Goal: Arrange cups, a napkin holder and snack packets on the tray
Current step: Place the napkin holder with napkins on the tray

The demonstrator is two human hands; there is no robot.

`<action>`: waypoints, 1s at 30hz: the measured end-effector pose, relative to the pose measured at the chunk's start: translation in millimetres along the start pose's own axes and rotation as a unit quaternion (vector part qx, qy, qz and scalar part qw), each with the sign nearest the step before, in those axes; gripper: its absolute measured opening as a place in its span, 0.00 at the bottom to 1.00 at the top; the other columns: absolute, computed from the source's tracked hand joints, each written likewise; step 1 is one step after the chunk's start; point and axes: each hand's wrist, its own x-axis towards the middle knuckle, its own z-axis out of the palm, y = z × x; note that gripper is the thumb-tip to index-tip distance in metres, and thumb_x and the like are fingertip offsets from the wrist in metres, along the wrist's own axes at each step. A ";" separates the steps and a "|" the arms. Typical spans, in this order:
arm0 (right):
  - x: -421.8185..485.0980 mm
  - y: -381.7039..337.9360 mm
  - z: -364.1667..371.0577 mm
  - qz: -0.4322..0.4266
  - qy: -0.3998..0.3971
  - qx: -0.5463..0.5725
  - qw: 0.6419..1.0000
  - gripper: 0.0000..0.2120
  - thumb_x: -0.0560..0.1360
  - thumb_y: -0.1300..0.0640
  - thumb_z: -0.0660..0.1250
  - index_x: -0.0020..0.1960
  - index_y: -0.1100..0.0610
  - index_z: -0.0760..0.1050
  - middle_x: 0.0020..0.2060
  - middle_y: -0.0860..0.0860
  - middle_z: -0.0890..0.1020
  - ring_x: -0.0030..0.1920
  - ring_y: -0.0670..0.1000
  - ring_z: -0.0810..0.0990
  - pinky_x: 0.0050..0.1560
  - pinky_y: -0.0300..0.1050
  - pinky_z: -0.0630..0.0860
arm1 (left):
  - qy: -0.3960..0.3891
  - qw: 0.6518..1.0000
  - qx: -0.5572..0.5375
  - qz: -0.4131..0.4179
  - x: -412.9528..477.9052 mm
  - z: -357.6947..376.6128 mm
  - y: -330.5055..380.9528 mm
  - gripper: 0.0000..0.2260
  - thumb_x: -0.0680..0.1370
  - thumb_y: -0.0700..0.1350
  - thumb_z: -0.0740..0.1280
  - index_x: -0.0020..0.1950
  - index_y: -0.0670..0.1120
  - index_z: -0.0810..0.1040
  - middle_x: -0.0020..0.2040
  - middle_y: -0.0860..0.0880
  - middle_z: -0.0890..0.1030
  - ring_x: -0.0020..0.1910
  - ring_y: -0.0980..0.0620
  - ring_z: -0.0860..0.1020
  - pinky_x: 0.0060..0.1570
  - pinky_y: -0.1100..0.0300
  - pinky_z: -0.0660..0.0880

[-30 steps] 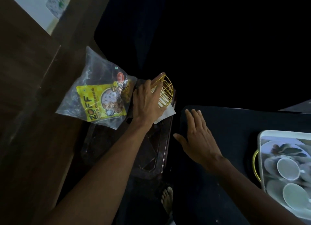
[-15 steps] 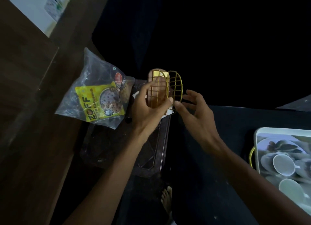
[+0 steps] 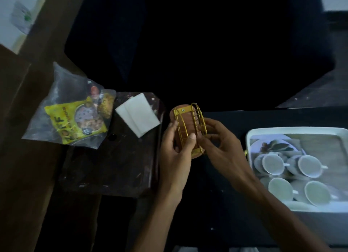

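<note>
A napkin holder [image 3: 188, 120] with gold wire sides and a brown base is held in the air between both hands. My left hand [image 3: 174, 157] grips its left side, thumb on the wire. My right hand [image 3: 220, 148] holds its right wire side. White napkins [image 3: 138, 117] lie loose on the dark wooden stool [image 3: 113, 167]. A clear bag of snack packets [image 3: 75, 118], with a yellow one showing, rests at the stool's left. A white tray [image 3: 263, 134] at the right carries several white cups [image 3: 273, 164] on saucers.
A dark table surface [image 3: 226, 204] lies under the tray and my forearms. A brown wooden panel [image 3: 22, 176] runs along the left. The background beyond the stool is black and unlit.
The holder has been lifted off the stool and carried right toward the tray, leaving the napkins behind. My right hand has come up and taken hold of its right side.
</note>
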 end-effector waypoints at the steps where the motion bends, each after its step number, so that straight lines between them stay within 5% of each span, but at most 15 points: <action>1: -5.6 1.9 -11.2 0.007 0.007 0.006 1.000 0.17 0.80 0.61 0.66 0.67 0.50 0.74 0.54 0.44 0.84 0.50 0.42 0.84 0.46 0.40 0.82 | -0.023 1.000 -0.013 0.005 -7.8 13.9 1.3 0.18 0.82 0.45 0.67 0.71 0.55 0.75 0.60 0.60 0.83 0.59 0.68 0.80 0.49 0.74 0.77; 3: -19.0 5.5 -42.1 0.017 0.026 0.011 0.999 0.17 0.80 0.61 0.66 0.67 0.50 0.75 0.54 0.44 0.84 0.49 0.42 0.84 0.45 0.38 0.81 | -0.063 0.997 -0.034 0.003 -25.8 48.7 3.3 0.16 0.83 0.50 0.64 0.71 0.56 0.75 0.61 0.59 0.84 0.59 0.64 0.81 0.49 0.71 0.77; 8: -54.8 15.2 -133.2 0.066 0.082 0.029 0.994 0.14 0.78 0.52 0.68 0.64 0.45 0.78 0.49 0.46 0.85 0.47 0.40 0.84 0.41 0.32 0.78 | -0.126 0.986 -0.090 -0.065 -63.5 129.2 3.1 0.23 0.79 0.65 0.57 0.72 0.62 0.73 0.66 0.61 0.81 0.66 0.64 0.77 0.69 0.53 0.70; 11: -74.2 21.7 -188.1 0.088 0.092 0.032 0.991 0.14 0.80 0.47 0.64 0.63 0.44 0.78 0.51 0.46 0.86 0.52 0.44 0.84 0.48 0.37 0.80 | -0.156 0.977 -0.103 -0.106 -81.8 175.2 -3.4 0.21 0.78 0.68 0.57 0.67 0.64 0.76 0.62 0.65 0.82 0.62 0.67 0.79 0.62 0.58 0.73; 18: -106.4 52.1 -292.7 0.109 0.142 0.024 0.983 0.16 0.82 0.44 0.57 0.62 0.44 0.79 0.52 0.43 0.85 0.53 0.42 0.84 0.47 0.34 0.80 | -0.205 0.963 -0.087 -0.152 -108.2 276.3 -25.8 0.31 0.73 0.70 0.57 0.72 0.60 0.73 0.60 0.66 0.82 0.64 0.66 0.78 0.70 0.55 0.72; 23: -114.7 85.8 -341.8 0.144 0.181 0.026 0.973 0.16 0.81 0.40 0.56 0.59 0.40 0.80 0.51 0.39 0.85 0.53 0.39 0.83 0.53 0.41 0.77 | -0.211 0.964 -0.063 -0.152 -113.6 333.9 -52.8 0.34 0.72 0.74 0.56 0.75 0.61 0.70 0.58 0.70 0.79 0.58 0.74 0.77 0.52 0.71 0.77; 26: -114.0 105.8 -361.1 0.157 0.190 0.028 0.969 0.16 0.82 0.41 0.55 0.58 0.41 0.80 0.50 0.40 0.85 0.51 0.39 0.83 0.50 0.40 0.78 | -0.213 0.961 -0.054 -0.166 -112.5 360.6 -67.5 0.29 0.75 0.70 0.55 0.72 0.61 0.71 0.51 0.73 0.81 0.53 0.75 0.79 0.48 0.72 0.78; 30: -109.2 136.5 -381.0 0.185 0.207 0.036 0.960 0.16 0.82 0.41 0.55 0.56 0.41 0.81 0.50 0.42 0.86 0.50 0.41 0.84 0.52 0.44 0.81 | -0.202 0.962 -0.030 -0.183 -105.7 388.2 -89.2 0.18 0.80 0.66 0.54 0.61 0.61 0.77 0.47 0.70 0.84 0.51 0.71 0.81 0.58 0.60 0.79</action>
